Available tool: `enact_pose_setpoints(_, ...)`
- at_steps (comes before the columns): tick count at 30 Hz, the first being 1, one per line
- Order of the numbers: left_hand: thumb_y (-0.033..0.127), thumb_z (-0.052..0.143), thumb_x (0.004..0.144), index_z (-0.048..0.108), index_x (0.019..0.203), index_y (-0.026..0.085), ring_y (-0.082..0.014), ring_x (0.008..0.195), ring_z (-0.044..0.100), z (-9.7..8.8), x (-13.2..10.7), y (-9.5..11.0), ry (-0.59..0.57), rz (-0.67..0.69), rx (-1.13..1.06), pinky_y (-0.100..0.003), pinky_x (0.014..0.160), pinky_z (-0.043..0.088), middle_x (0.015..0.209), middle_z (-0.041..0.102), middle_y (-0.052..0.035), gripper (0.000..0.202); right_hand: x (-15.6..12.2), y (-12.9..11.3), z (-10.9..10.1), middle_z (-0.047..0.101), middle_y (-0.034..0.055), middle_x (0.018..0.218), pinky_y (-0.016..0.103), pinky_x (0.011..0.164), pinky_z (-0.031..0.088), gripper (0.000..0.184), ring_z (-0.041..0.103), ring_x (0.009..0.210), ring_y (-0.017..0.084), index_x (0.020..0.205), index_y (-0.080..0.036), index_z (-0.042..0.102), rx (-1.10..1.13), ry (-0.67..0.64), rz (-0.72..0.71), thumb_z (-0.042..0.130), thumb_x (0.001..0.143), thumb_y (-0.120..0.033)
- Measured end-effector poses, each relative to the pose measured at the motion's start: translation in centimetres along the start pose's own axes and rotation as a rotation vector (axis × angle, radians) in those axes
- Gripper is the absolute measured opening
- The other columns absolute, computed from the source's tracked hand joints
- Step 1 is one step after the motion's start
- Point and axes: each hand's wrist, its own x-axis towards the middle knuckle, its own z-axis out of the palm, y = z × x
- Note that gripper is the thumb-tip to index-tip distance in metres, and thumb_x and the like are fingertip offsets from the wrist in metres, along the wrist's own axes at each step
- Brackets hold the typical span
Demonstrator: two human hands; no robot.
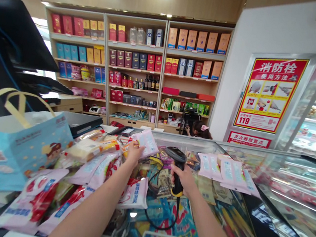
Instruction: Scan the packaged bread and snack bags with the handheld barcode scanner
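My right hand (pixel 183 179) is wrapped round the handle of a black barcode scanner (pixel 176 155), whose cable (pixel 161 228) loops down over the glass. A pale pink snack packet (pixel 147 142) is pinched in my left hand (pixel 134 151), above the glass-topped display case (pixel 158 233). Below that hand, a red and pink snack bag (pixel 135 194) lies on the glass. Several pink and red bags (pixel 33 199) are heaped to the left, with a yellow-and-clear bread packet (pixel 90 150) among them. Several pink packets (pixel 231 172) lie to the right of the scanner.
A light-blue carrier bag (pixel 13 148) stands at the left, below a black monitor (pixel 13 33). A dark phone-like panel (pixel 265 223) lies on the right of the glass. Behind the case, a person (pixel 199 130) is low before shelves (pixel 136 46) of boxes.
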Motion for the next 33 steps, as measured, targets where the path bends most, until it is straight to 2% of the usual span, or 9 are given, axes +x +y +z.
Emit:
enact_pose_setpoints(3, 0.017, 0.060, 0.074, 0.049, 0.115, 0.017, -0.0174, 0.081, 0.070, 0.3, -0.5, -0.3, 0.082, -0.076, -0.412, -0.031, 0.073, 0.056, 0.099, 0.072, -0.0097, 0.042, -0.4, 0.1, 0.2, 0.053, -0.0064, 0.048, 0.022, 0.036, 0.040, 0.035, 0.046, 0.036, 0.009, 0.072, -0.020, 0.053, -0.054, -0.051, 0.009, 0.076, 0.060, -0.044)
enact_pose_setpoints(6, 0.021, 0.066, 0.067, 0.056, 0.106, 0.015, -0.0198, 0.083, 0.070, 0.5, -0.6, -0.4, 0.056, -0.067, -0.536, -0.032, 0.076, 0.056, 0.093, 0.073, -0.0083, 0.041, -0.8, 0.1, 0.4, 0.053, -0.0062, 0.049, 0.022, 0.036, 0.040, 0.032, 0.046, 0.038, 0.009, 0.069, -0.020, 0.052, -0.123, -0.098, 0.013, 0.074, 0.062, -0.042)
enact_pose_setpoints(10, 0.025, 0.071, 0.062, 0.062, 0.100, 0.014, -0.0217, 0.083, 0.070, 0.4, -0.5, -0.4, 0.051, -0.076, -0.522, -0.033, 0.076, 0.056, 0.090, 0.073, -0.0070, 0.040, -1.3, 0.0, 0.6, 0.051, -0.0063, 0.047, 0.022, 0.037, 0.039, 0.029, 0.044, 0.037, 0.009, 0.067, -0.020, 0.053, -0.162, -0.116, 0.022, 0.073, 0.064, -0.040)
enact_pose_setpoints(15, 0.026, 0.069, 0.067, 0.061, 0.106, 0.016, -0.0203, 0.085, 0.070, 0.5, -0.5, -0.8, 0.017, -0.088, -0.393, -0.033, 0.077, 0.056, 0.091, 0.073, -0.0049, 0.042, -1.5, 0.1, 0.8, 0.052, -0.0059, 0.046, 0.023, 0.037, 0.038, 0.027, 0.043, 0.036, 0.010, 0.068, -0.021, 0.054, -0.186, -0.124, 0.033, 0.072, 0.064, -0.040)
enact_pose_setpoints(20, 0.025, 0.071, 0.066, 0.059, 0.106, 0.015, -0.0199, 0.081, 0.070, 0.8, -0.6, -1.0, -0.001, -0.076, -0.511, -0.033, 0.076, 0.056, 0.087, 0.073, -0.0046, 0.043, -1.2, 1.0, 0.6, 0.052, -0.0056, 0.044, 0.023, 0.037, 0.037, 0.026, 0.042, 0.034, 0.010, 0.065, -0.021, 0.054, -0.213, -0.153, 0.030, 0.070, 0.066, -0.042)
enact_pose_setpoints(27, 0.025, 0.072, 0.066, 0.059, 0.103, 0.016, -0.0187, 0.079, 0.069, 1.0, -0.9, -0.8, -0.008, -0.073, -0.485, -0.029, 0.071, 0.055, 0.084, 0.072, -0.0034, 0.040, -0.9, 1.5, 0.5, 0.052, -0.0062, 0.048, 0.024, 0.039, 0.040, 0.024, 0.044, 0.037, 0.010, 0.070, -0.021, 0.055, -0.207, -0.170, 0.032, 0.068, 0.068, -0.042)
enact_pose_setpoints(33, 0.012, 0.076, 0.056, 0.058, 0.091, 0.016, -0.0169, 0.072, 0.069, 0.9, -0.6, -0.6, 0.026, -0.138, -0.679, -0.029, 0.072, 0.055, 0.077, 0.071, -0.0008, 0.040, -1.2, 0.8, 0.8, 0.050, -0.0068, 0.046, 0.024, 0.039, 0.039, 0.027, 0.044, 0.037, 0.010, 0.070, -0.021, 0.053, -0.213, -0.151, 0.069, 0.069, 0.066, -0.042)
